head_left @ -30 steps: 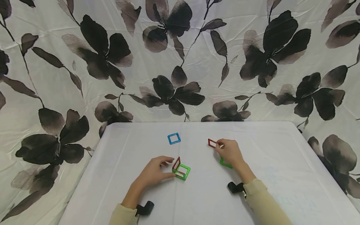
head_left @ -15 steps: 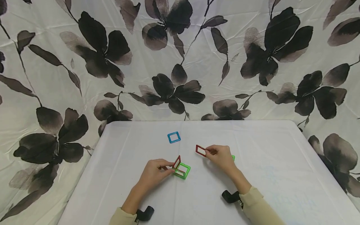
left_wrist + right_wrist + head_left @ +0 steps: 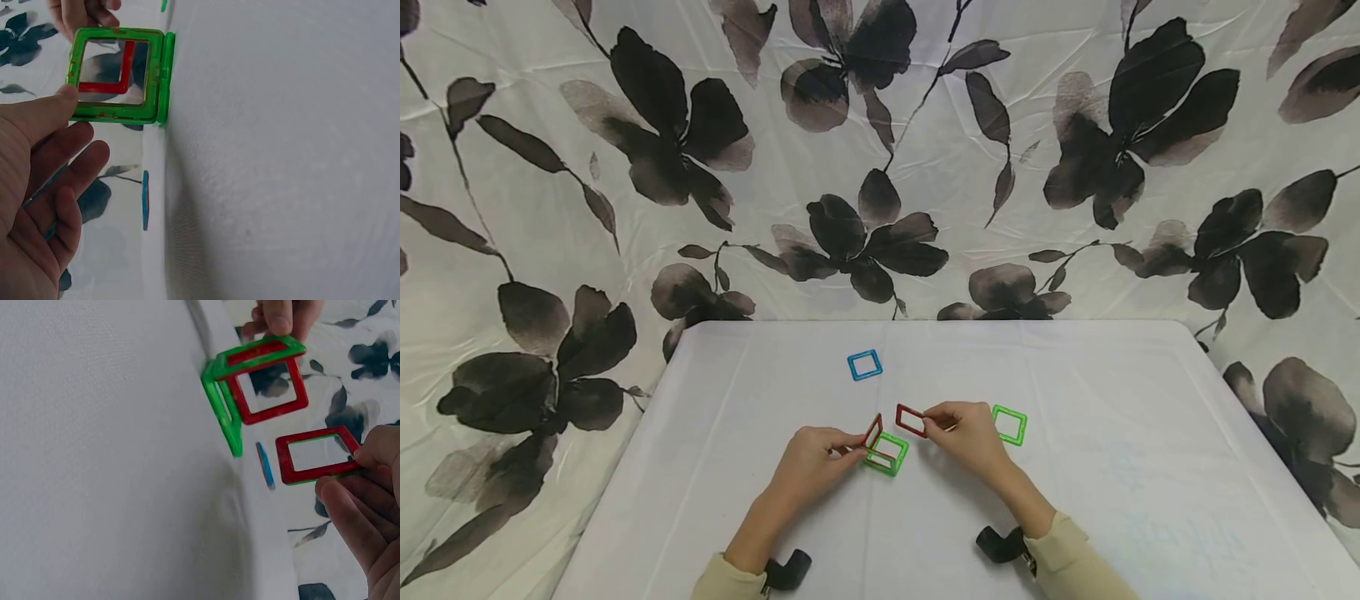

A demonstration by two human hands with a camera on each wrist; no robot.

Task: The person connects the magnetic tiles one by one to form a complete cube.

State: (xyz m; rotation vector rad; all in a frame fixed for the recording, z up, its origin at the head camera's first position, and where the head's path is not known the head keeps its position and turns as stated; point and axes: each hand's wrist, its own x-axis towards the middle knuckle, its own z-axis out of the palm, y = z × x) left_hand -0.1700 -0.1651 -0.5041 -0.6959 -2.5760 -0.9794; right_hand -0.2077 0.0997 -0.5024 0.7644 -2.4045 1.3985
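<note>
Near the middle of the table, a green magnetic tile [image 3: 902,459] lies flat. A second green magnetic tile [image 3: 112,113] and a red magnetic tile [image 3: 275,414] stand upright on it, meeting at a corner. My left hand [image 3: 816,460] pinches that corner between thumb and fingers. Just to the right, my right hand [image 3: 966,435] pinches another red magnetic tile [image 3: 322,470] by one end, held up and apart from the joined tiles. The right hand's other fingers are loosely bent below it in the right wrist view.
Farther back on the white-covered table [image 3: 760,375] lies a blue magnetic tile [image 3: 868,376]. Behind the right hand, a loose green magnetic tile [image 3: 1023,429] lies flat. A floral cloth [image 3: 985,167] hangs past the table's far edge. Black wrist cameras [image 3: 787,571] sit at both sleeves.
My right hand has carried its red tile left and nearer, toward the joined tiles, uncovering the loose green tile. My left hand's fingers have closed onto the corner of the upright tiles.
</note>
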